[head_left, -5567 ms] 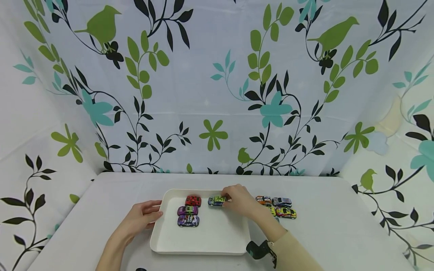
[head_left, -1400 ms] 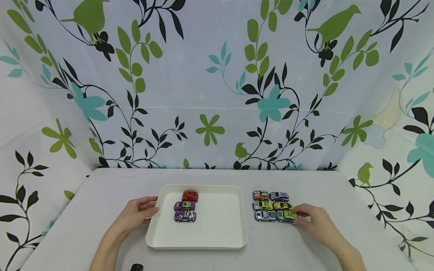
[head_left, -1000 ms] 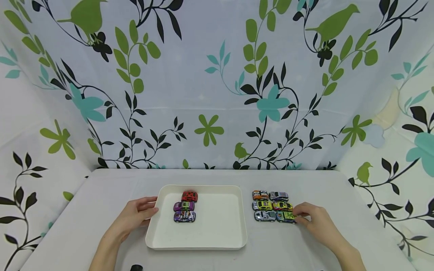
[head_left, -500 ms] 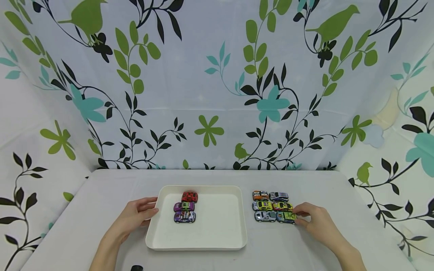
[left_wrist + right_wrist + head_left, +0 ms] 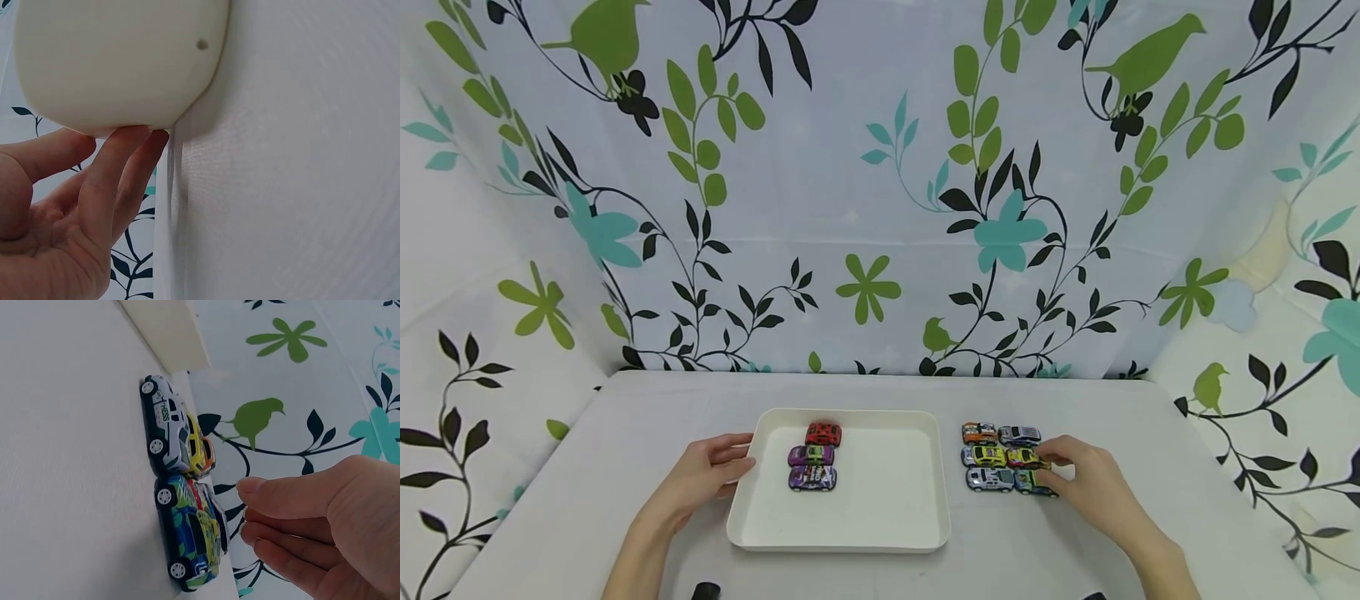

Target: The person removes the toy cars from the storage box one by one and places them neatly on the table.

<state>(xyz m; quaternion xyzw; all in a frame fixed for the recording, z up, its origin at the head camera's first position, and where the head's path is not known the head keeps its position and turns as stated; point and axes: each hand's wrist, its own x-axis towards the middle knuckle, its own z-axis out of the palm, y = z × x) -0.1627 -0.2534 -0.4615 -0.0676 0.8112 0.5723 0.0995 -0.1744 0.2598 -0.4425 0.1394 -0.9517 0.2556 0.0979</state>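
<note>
My left hand (image 5: 703,475) rests its fingertips against the left wall of a white tray (image 5: 880,508); in the left wrist view they touch the outside near a corner. On the tray stand a red toy car (image 5: 823,433) and two purple toy cars (image 5: 812,477) in a column. To its right, several toy cars are packed in two columns. My right hand (image 5: 1097,483) hovers at their right side, thumb and fingers parted, near the yellow-and-red car (image 5: 1021,457) and the green-and-blue car (image 5: 187,531). A gap separates it from the cars in the right wrist view.
An orange car (image 5: 978,432), a silver-blue car (image 5: 1019,435), a yellow car (image 5: 982,456) and a silver car (image 5: 988,479) complete the right group. A patterned cloth (image 5: 872,192) hangs behind the table. Small black objects (image 5: 706,591) show at the front edge.
The green-and-blue car, earlier held over the tray, now stands in the right group. In the last half second my right hand has released it and shifted slightly up and away. My left hand stays put.
</note>
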